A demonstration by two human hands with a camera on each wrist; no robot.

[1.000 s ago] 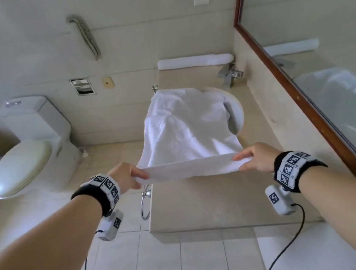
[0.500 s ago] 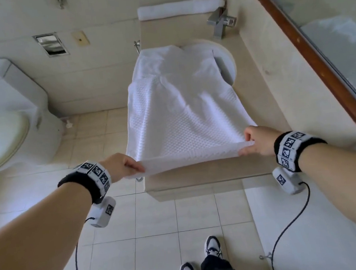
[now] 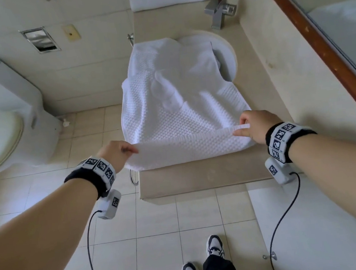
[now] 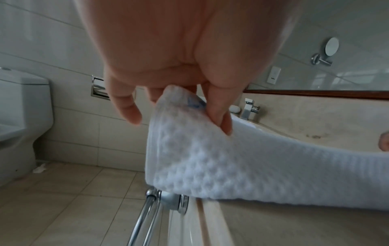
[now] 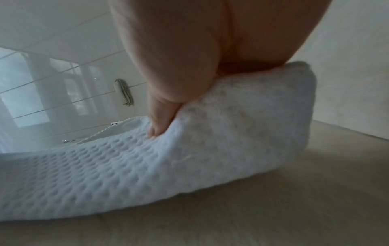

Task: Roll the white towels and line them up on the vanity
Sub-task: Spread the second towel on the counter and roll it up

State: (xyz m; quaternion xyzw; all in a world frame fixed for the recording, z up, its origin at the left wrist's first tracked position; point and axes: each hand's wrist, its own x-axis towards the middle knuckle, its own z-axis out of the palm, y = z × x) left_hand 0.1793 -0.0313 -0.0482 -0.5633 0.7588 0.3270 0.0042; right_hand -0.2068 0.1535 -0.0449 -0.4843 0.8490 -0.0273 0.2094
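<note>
Both hands [image 3: 117, 151] [image 3: 252, 126] pinch the towel's [image 3: 183, 109] near edge w/ fingertips; roll unevenly & it'll cone, or slide left off the counter [image 3: 199, 174].

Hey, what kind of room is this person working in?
A bathroom, probably in a hotel: there's a toilet, a sink with a faucet in a stone vanity, and a framed mirror along the wall.
</note>
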